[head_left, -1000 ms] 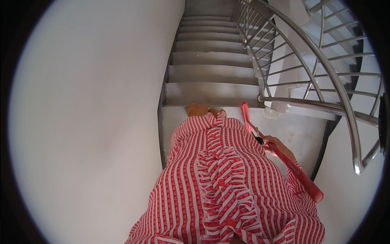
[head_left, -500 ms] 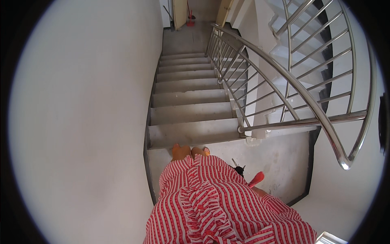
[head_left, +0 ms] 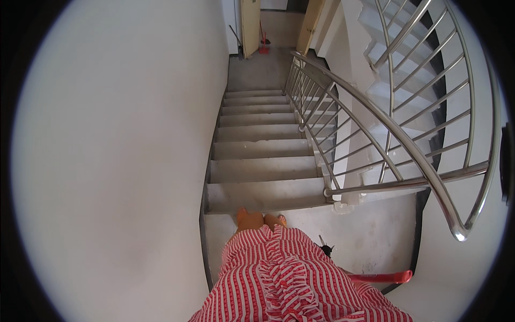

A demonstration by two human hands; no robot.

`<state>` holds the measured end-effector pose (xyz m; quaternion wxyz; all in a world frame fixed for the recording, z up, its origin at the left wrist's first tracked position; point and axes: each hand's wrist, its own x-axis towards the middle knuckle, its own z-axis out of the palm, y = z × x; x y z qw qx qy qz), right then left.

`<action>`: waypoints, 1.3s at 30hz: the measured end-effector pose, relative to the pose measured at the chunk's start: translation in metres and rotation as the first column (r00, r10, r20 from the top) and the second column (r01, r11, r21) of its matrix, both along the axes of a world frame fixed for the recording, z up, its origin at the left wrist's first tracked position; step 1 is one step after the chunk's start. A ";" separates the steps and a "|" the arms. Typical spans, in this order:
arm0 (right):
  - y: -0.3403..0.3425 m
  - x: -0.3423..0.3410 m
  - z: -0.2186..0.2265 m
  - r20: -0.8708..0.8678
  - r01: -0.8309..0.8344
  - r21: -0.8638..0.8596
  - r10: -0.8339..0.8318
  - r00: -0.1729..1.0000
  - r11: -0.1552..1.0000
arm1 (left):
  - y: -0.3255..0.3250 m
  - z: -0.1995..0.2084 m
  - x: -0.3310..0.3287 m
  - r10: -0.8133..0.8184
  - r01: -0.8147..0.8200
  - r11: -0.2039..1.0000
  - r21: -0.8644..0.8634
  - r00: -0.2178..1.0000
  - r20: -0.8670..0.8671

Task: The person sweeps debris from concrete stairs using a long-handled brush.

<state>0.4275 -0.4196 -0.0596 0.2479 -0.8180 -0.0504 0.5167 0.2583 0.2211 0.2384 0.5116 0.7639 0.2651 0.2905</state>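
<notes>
Handle (head_left: 383, 277), red and long, is seen jutting out beside the right edge of the striped garment (head_left: 284, 279); its inner end is hidden by the cloth. A black fitting (head_left: 326, 250) with a thin metal prong (head_left: 321, 240) is shown just past the garment's upper right edge; whether it is joined to the handle cannot be told. Neither the right hand nor the left hand is shown, so whether their fingers are apart, together or clamped cannot be told. As far as can be judged, the carrying is under way: the handle seems to be held up, not laid down. Beyond the garment's top, feet (head_left: 282, 220) are placed on the landing (head_left: 383, 228), and the whole flight of steps (head_left: 263, 169) is left uncovered ahead of them. Right of the garment, the landing is bordered by a metal railing (head_left: 456, 228). Farthest ahead of the garment, a door (head_left: 250, 29) and a red dustpan (head_left: 264, 50) are seen.
</notes>
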 end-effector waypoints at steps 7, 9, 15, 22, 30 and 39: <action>0.015 0.014 0.002 0.014 0.018 -0.059 -0.018 1.000 0.998 | 0.048 0.053 0.017 -0.006 0.000 0.994 0.109 0.998 0.058; 0.023 0.023 0.001 0.013 0.016 -0.075 -0.015 1.000 0.997 | 0.067 0.066 0.029 -0.011 0.004 0.992 0.125 0.999 0.053; 0.044 0.038 0.003 0.014 0.038 -0.088 -0.037 0.999 0.995 | 0.097 0.084 0.058 -0.038 0.034 0.990 0.135 0.999 0.031; 0.039 0.039 -0.001 0.017 0.058 -0.107 -0.056 0.998 0.993 | 0.105 0.095 0.055 -0.047 0.042 0.990 0.137 0.998 0.033; -0.003 0.022 -0.002 0.014 0.067 -0.172 -0.065 0.998 0.983 | 0.105 0.087 0.050 -0.039 0.029 0.992 0.123 0.996 0.084; -0.026 0.016 -0.008 0.176 -0.079 -0.157 0.107 0.979 0.984 | -0.088 -0.054 -0.037 -0.384 0.411 0.872 -0.264 0.911 0.152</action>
